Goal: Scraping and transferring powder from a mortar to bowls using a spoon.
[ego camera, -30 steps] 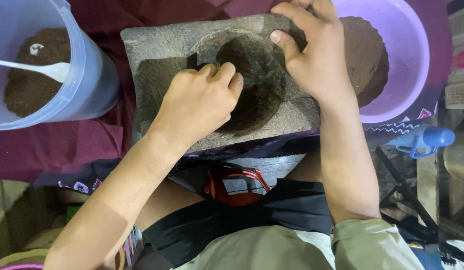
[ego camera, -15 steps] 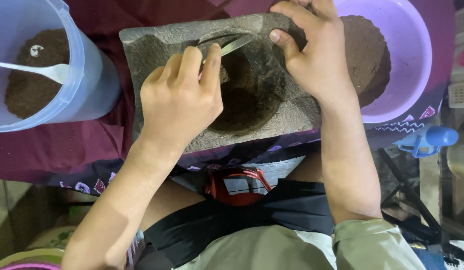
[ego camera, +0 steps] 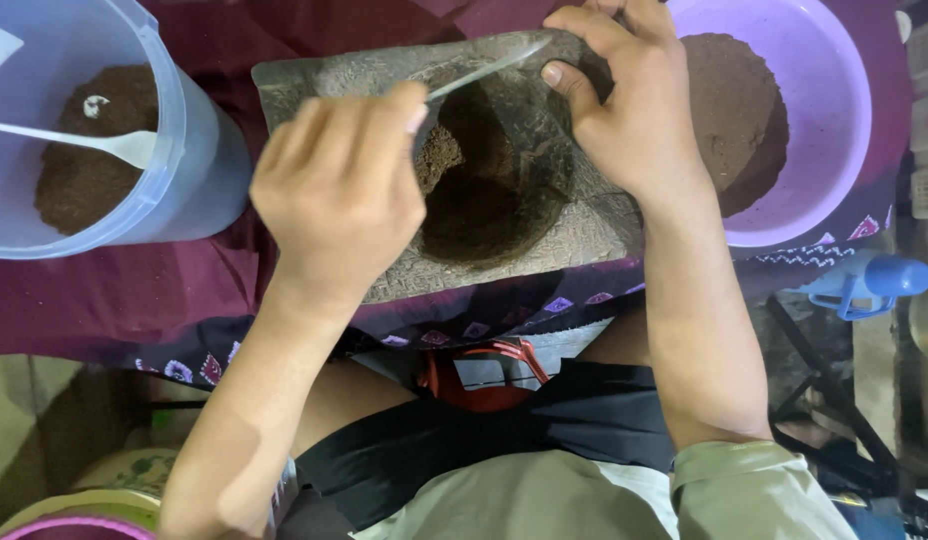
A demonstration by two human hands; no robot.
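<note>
Left hand closed around thin metal spoon, handle slanting over mould. Right hand clamps far rim of grey rough block mould. Best keep block steady, scrape along hollow wall. Dark crumbly soil fills round hollow. Beyond: 1 lilac bowl, blue tub.

A grey stone mortar, flat-topped and rough, lies on the purple cloth. Its round hollow holds dark brown powder, heaped paler at the hollow's left side. A thin metal spoon slants across the mortar's far rim, its tip above the far right corner.
</note>
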